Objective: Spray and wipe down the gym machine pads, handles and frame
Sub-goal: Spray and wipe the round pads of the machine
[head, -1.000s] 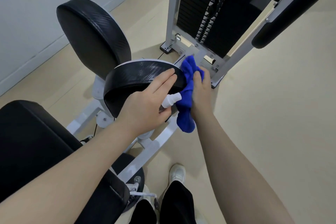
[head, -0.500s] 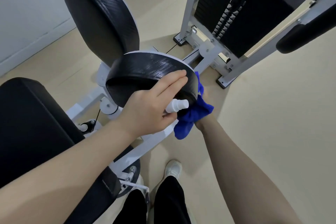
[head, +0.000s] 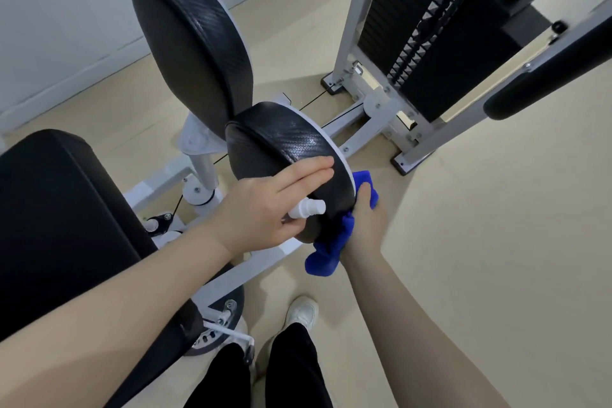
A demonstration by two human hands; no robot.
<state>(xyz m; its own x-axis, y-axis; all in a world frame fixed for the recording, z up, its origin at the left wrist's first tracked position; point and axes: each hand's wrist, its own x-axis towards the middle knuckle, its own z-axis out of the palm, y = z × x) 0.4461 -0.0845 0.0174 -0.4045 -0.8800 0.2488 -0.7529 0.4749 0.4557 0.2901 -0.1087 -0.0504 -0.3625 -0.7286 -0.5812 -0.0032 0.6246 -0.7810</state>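
Two round black pads sit on the white gym machine frame [head: 231, 278]. My left hand [head: 265, 209] rests on the near pad [head: 284, 146] with fingers stretched flat, while it holds a small white spray bottle [head: 306, 209] whose nozzle points right. My right hand [head: 366, 225] presses a blue cloth [head: 331, 248] against the back edge of that pad, from behind and below. Part of the cloth is hidden behind the pad. The far pad [head: 192, 43] stands upright behind it.
A black seat cushion [head: 56, 215] fills the lower left. The weight stack [head: 430, 20] with white uprights stands at the back right, and a black padded handle [head: 546, 76] juts in from the right. My legs and a white shoe [head: 303, 311] are on the beige floor below.
My right hand with the blue cloth has slid down from the pad's top edge to its rear lower edge. The left hand has stayed on the pad with the bottle.
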